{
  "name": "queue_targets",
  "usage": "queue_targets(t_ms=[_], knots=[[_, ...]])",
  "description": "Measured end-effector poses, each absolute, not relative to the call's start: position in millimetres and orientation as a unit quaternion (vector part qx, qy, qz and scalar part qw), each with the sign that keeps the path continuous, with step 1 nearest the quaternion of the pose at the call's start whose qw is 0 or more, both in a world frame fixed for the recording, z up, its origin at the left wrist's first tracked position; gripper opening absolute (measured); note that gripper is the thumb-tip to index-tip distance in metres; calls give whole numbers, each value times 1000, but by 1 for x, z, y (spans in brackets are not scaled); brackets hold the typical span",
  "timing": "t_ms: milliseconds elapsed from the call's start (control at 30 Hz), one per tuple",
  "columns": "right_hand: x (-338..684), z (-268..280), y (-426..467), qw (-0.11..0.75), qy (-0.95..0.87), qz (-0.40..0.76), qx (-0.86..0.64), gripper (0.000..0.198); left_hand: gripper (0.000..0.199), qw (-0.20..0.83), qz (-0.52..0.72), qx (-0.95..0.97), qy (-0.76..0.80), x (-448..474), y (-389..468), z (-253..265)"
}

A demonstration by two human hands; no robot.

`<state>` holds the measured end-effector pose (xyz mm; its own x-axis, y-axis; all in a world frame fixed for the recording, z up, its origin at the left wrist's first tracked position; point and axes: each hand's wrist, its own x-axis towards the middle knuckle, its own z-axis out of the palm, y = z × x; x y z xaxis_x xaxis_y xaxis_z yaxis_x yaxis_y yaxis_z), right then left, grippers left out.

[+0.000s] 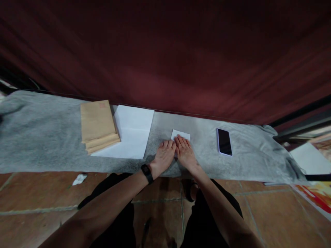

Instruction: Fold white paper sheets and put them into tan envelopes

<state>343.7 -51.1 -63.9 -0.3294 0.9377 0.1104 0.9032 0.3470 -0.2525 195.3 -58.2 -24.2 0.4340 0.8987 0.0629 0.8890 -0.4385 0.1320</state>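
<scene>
A small folded sheet of white paper [181,133] lies on the grey cloth in front of me, its far part showing beyond my fingers. My right hand [185,153] is pressed flat on it, fingers stretched forward and holding nothing. Close against it on the left, my left hand [165,153] rests palm down at the paper's left side, fingers slightly bent. The hands touch or nearly touch near the fingertips. The near part of the paper is hidden under them. A black watch [147,173] is on my left wrist.
A grey cloth [51,134] covers the long narrow surface. To the left, a stack of brown envelopes [98,120] partly overlaps a larger creased white sheet [134,134]. A phone [224,142] lies to the right. Behind hangs a dark red curtain [165,69]; below is a tiled floor [31,193].
</scene>
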Motion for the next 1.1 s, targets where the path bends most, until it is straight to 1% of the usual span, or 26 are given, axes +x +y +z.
queue_targets(t_ms=[67,133,233,567,833,1100], knots=[[346,-64,-54,113,-815,66,-565,54,49,27,83,860,503,196,-58,-31],[348,-63,-55,108,-815,63,-565,55,56,36,104,868,484,196,-57,-38],[348,-62,-57,108,-814,63,-567,56,61,55,108,870,478,194,-55,-47],[349,-65,-71,107,-806,72,-577,57,58,67,66,875,475,188,-46,-46],[349,-67,-91,125,-812,64,-566,55,58,55,105,869,481,187,-34,-59],[347,-65,-108,123,-814,77,-563,60,58,46,118,851,510,194,-16,-61]])
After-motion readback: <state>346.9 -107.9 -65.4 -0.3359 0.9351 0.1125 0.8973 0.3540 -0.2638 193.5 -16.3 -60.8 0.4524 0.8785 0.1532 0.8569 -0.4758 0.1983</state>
